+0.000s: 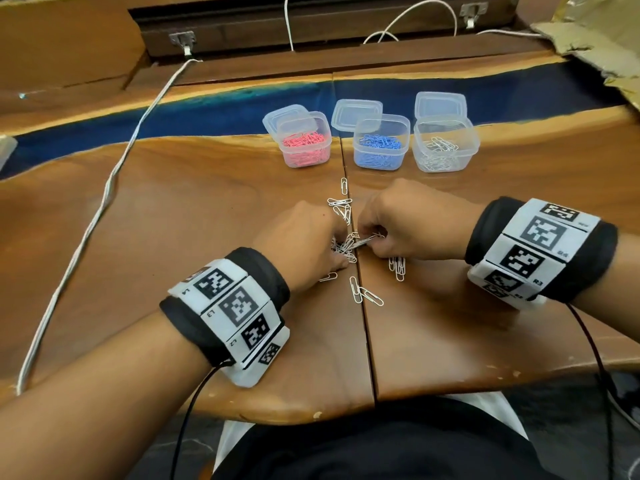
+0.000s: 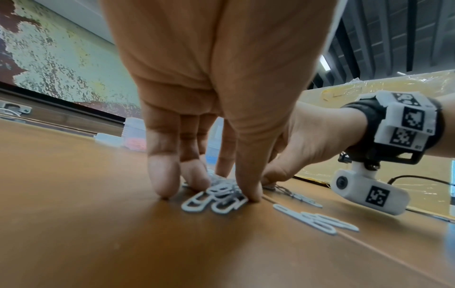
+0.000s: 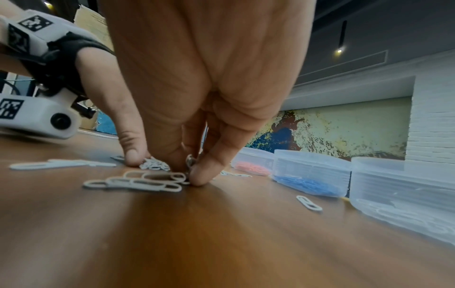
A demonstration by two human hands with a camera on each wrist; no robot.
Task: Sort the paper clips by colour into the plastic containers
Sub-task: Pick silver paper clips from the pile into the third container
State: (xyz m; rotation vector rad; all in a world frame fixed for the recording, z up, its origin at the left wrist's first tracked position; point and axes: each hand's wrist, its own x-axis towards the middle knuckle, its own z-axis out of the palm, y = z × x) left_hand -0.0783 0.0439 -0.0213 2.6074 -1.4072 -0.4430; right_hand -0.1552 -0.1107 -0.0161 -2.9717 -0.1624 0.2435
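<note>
Head view suggests sorting is nearly done: pink container (image 1: 304,140), blue container (image 1: 379,142) and white container (image 1: 445,145) upper centre are stocked, only white clips (image 1: 341,207) left mid-frame on the counter (image 1: 207,209), left hand (image 1: 304,237) fingers pressing them, right hand (image 1: 408,223) fingers pinching several.

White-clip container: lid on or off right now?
Off. The white-clip container stands open-topped, its lid lying on the table behind it.

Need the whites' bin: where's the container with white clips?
In the head view, the white-clip container is rightmost of three, right of the blue-clip container, beyond the right hand.
</note>
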